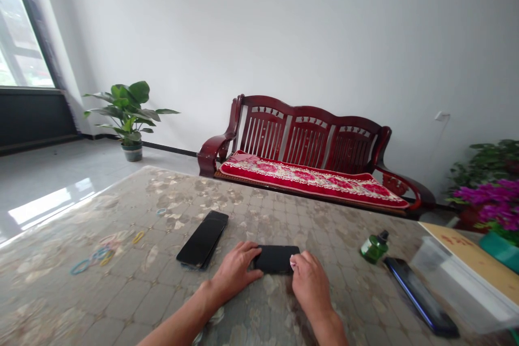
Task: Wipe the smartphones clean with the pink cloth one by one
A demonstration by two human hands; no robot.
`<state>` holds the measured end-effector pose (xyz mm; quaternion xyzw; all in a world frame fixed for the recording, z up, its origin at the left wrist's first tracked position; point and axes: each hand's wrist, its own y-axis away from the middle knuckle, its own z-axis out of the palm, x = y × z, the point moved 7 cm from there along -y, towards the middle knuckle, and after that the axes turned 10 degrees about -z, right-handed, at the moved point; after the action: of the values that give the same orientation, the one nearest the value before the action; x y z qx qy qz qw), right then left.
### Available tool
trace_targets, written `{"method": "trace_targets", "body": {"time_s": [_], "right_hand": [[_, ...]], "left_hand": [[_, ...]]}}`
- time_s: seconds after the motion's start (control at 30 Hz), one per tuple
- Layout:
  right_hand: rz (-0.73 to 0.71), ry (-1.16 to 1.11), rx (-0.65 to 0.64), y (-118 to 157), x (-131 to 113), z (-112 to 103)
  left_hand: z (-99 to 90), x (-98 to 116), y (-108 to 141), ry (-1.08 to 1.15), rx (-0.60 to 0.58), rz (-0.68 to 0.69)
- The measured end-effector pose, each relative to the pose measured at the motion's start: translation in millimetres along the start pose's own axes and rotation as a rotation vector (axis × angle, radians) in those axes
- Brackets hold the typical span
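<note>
A black smartphone (277, 259) lies flat and sideways on the patterned tablecloth (154, 303), dark screen up. My left hand (238, 266) grips its left end, thumb at the near edge and fingers at the far edge. Over the right end, my right hand (310, 279) is closed, with a small white thing (292, 263) showing at its fingertips; its kind is too small to tell. To the left of my left hand rests another black phone (203, 240), also screen up, on top of something mostly hidden.
Several coloured loops (97, 255) lie at left. At right are a green bottle (374, 247) with a black cap, a blue-edged phone (421, 296), a clear plastic box (454, 286) and purple flowers (497, 203). A wooden bench (308, 140) stands beyond the table.
</note>
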<state>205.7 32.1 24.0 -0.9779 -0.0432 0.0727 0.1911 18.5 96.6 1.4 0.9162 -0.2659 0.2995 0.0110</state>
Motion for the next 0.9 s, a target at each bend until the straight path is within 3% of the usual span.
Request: {"method": "trace_targets", "body": {"time_s": [0.27,0.63,0.73,0.9], "right_hand": [[-0.040,0.045,0.056,-27.0,4.6,8.4],[0.021,0.065,0.029,-5.5,7.1,-0.8],[-0.027,0.048,0.090,-7.4,-2.5,2.4],[-0.198,-0.070,0.109,-8.8,-41.0,9.6]], "left_hand": [[1.0,-0.8,1.1,0.004,-0.005,-0.023],[3.1,-2.0,0.5,-0.024,-0.003,-0.022],[3.5,-0.9,0.5,-0.029,-0.003,-0.025],[4.0,0.3,1.7,-0.023,0.018,-0.006]]}}
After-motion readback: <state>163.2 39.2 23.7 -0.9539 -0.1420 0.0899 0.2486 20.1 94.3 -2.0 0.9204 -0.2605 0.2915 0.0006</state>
